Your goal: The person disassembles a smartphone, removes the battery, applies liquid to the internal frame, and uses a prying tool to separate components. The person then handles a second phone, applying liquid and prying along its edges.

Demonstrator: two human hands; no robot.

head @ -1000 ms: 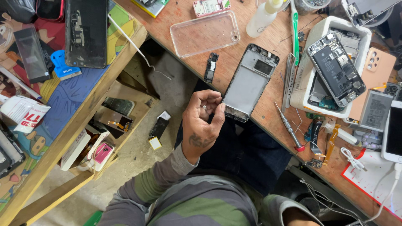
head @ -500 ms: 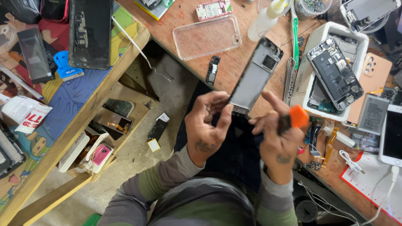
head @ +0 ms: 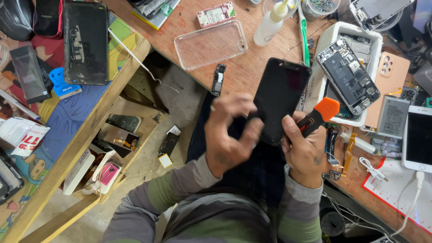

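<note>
My left hand (head: pixel 229 137) and my right hand (head: pixel 302 150) are together over my lap, just in front of the wooden workbench (head: pixel 243 72). Between them I hold a black phone screen panel (head: pixel 279 96), glass side up, tilted away from me. The left fingers grip its lower left edge. The right hand also holds a screwdriver with an orange and black handle (head: pixel 318 116), pressed against the panel's lower right edge.
On the bench lie a clear phone case (head: pixel 210 43), a small black part (head: pixel 218 79), a glue bottle (head: pixel 270 24), a white tray with an opened phone (head: pixel 348 74), a white phone on a cable (head: pixel 419 137) and loose parts. A side table at left holds another dark panel (head: pixel 85 42).
The panel has been flipped from its metal back to its black glass side. My right hand came in with the orange-handled screwdriver and both hands now close on the panel.
</note>
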